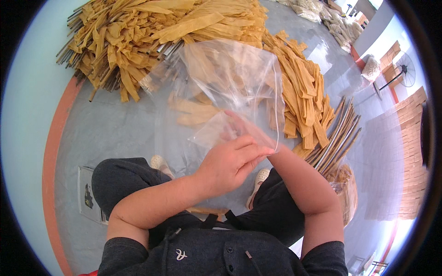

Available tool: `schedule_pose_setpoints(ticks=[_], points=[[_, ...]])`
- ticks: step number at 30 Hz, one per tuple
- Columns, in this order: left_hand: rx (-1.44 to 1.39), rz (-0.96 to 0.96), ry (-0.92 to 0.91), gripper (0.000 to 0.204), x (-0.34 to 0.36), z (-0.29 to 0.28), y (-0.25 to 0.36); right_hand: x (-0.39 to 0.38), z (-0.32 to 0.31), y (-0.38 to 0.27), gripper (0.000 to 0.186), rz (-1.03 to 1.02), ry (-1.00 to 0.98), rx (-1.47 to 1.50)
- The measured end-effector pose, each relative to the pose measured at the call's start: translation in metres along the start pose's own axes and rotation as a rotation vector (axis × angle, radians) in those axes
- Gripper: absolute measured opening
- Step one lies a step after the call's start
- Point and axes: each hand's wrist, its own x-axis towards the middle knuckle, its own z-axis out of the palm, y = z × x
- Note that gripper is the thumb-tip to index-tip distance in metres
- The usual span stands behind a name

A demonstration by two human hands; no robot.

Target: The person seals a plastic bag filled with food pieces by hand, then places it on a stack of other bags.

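A large clear plastic bag (230, 64) hangs spread out in front of me. My left hand (230, 163) is closed in a pinch on the edge of its mouth, at the near right corner. My right hand (237, 126) reaches into the bag from the right, its wrist passing just beyond my left fingertips. Through the hazy plastic its fingers look stretched out, with nothing visible in them. Beyond the bag, and partly seen through it, lies a big heap of folded yellow-brown strips (198, 20) with thin rods.
More yellow-brown strips (304, 92) lie along the right side. A bundle of thin rods (338, 138) rests near my right elbow, beside a filled clear bag (345, 184). A flat framed piece (87, 198) lies by my left knee. A fan (404, 69) stands at the far right.
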Motion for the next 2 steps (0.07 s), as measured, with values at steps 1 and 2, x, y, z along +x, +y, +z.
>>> schedule_pose_setpoints(ticks=[1,2], points=[[-0.009,0.056,-0.01,0.028,-0.0003,0.0005,0.0003,-0.0043,0.0041,-0.0038,0.089,0.008,0.0,-0.133],[-0.018,0.112,-0.019,0.03,-0.0005,0.0017,-0.0005,-0.0052,0.0039,-0.0049,0.089,0.007,0.004,-0.135]])
